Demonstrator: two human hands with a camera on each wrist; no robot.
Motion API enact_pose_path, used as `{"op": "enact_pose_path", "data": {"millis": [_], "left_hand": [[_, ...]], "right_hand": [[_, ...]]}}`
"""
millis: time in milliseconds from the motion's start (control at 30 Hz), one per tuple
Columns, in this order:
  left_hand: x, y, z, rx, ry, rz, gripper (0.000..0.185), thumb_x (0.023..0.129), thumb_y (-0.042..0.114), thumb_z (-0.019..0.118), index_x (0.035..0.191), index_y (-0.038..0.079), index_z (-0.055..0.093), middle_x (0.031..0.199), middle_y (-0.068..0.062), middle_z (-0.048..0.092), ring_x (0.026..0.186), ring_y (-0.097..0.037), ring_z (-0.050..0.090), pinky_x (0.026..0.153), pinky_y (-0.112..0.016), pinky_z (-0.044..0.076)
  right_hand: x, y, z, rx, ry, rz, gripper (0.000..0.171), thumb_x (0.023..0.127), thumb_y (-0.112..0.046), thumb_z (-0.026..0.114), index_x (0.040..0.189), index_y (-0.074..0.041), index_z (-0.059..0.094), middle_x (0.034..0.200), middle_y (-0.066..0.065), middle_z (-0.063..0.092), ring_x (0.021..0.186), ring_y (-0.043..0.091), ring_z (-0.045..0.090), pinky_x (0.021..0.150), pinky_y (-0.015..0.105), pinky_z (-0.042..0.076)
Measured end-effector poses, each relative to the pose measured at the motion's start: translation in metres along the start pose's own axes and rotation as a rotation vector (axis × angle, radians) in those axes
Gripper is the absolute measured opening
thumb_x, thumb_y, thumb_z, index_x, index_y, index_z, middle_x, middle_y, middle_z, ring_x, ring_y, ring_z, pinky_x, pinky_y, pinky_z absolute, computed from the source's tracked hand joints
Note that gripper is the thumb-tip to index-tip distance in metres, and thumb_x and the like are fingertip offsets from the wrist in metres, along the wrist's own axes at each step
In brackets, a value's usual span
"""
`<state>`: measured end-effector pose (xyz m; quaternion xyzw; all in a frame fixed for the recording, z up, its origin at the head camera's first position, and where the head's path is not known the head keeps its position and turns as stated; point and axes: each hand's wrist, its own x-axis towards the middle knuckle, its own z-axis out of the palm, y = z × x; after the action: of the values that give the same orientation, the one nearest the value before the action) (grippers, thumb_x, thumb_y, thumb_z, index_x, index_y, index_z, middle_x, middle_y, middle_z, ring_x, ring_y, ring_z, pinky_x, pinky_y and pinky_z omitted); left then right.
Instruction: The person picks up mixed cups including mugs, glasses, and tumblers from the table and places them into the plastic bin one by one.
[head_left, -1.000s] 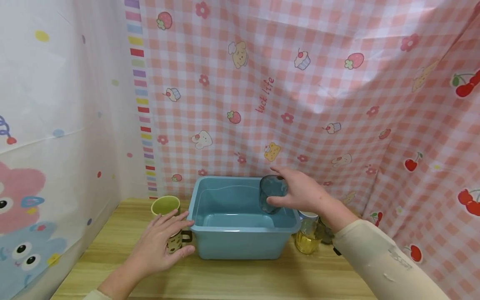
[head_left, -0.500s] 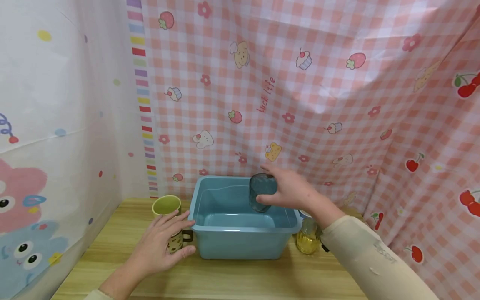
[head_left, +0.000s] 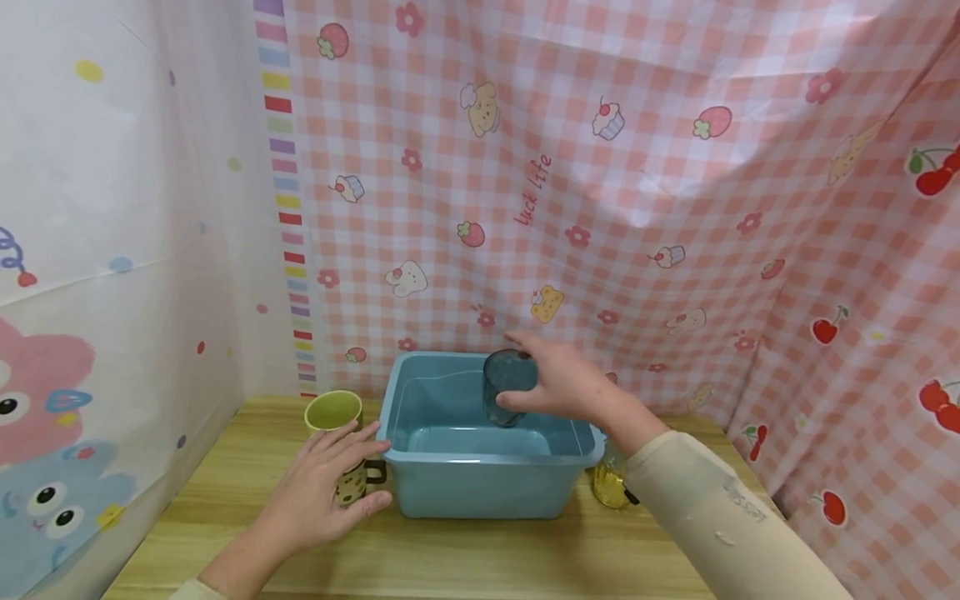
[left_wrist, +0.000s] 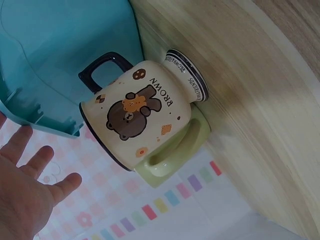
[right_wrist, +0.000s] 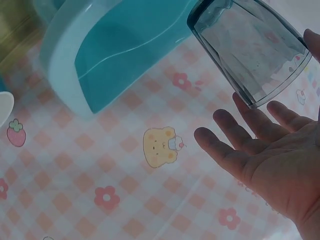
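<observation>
The right hand (head_left: 566, 385) grips a glass (head_left: 507, 385) (tinted grey) above the tub (head_left: 487, 479). The left hand (head_left: 318, 492), fingers spread, rests against a mug (left_wrist: 137, 117).

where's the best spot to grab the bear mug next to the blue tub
Take the bear mug by its dark handle. It stands upright on the table, the handle pointing toward the blue tub, where the gap looks tight. A grip round the body from the open front, where the left hand rests, may be easier.
</observation>
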<state>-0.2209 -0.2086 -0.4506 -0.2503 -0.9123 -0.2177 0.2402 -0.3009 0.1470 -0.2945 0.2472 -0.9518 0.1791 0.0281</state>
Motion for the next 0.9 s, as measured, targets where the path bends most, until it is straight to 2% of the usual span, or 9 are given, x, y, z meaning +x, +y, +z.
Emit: {"op": "enact_pose_path", "data": {"millis": [200,433,667,900], "left_hand": [[-0.001,-0.001,0.001,0.003,0.008,0.004,0.061,0.089,0.051,0.084,0.143,0.03,0.067,0.16,-0.003,0.058,0.147,-0.045,0.052,0.114,-0.08,0.036],[-0.002,-0.002,0.002,0.005,0.02,0.017,0.061,0.09,0.054,0.082,0.143,0.029,0.067,0.16,-0.003,0.059,0.146,-0.045,0.053,0.114,-0.078,0.037],[-0.002,-0.002,0.002,0.001,0.029,0.023,0.061,0.088,0.049,0.085,0.143,0.029,0.067,0.159,-0.004,0.059,0.145,-0.045,0.054,0.114,-0.078,0.037],[-0.002,-0.002,0.001,-0.011,0.033,0.022,0.06,0.089,0.051,0.083,0.143,0.03,0.067,0.159,-0.004,0.06,0.146,-0.044,0.054,0.113,-0.077,0.037]], "right_hand": [[0.006,-0.003,0.007,-0.014,-0.015,-0.002,0.096,0.088,-0.055,0.082,0.166,-0.021,0.039,0.154,0.012,0.062,0.133,0.032,0.065,0.106,0.054,0.057],[0.011,-0.006,0.015,0.027,-0.042,-0.03,0.095,0.089,-0.054,0.081,0.167,-0.02,0.037,0.156,0.011,0.061,0.141,0.029,0.061,0.112,0.054,0.054],[0.015,-0.013,0.024,0.035,-0.038,-0.052,0.094,0.09,-0.053,0.081,0.167,-0.021,0.038,0.151,0.011,0.065,0.136,0.029,0.065,0.107,0.054,0.057],[0.02,-0.017,0.032,0.05,-0.055,-0.032,0.095,0.09,-0.053,0.08,0.167,-0.017,0.038,0.154,0.01,0.062,0.137,0.03,0.063,0.11,0.052,0.055]]}}
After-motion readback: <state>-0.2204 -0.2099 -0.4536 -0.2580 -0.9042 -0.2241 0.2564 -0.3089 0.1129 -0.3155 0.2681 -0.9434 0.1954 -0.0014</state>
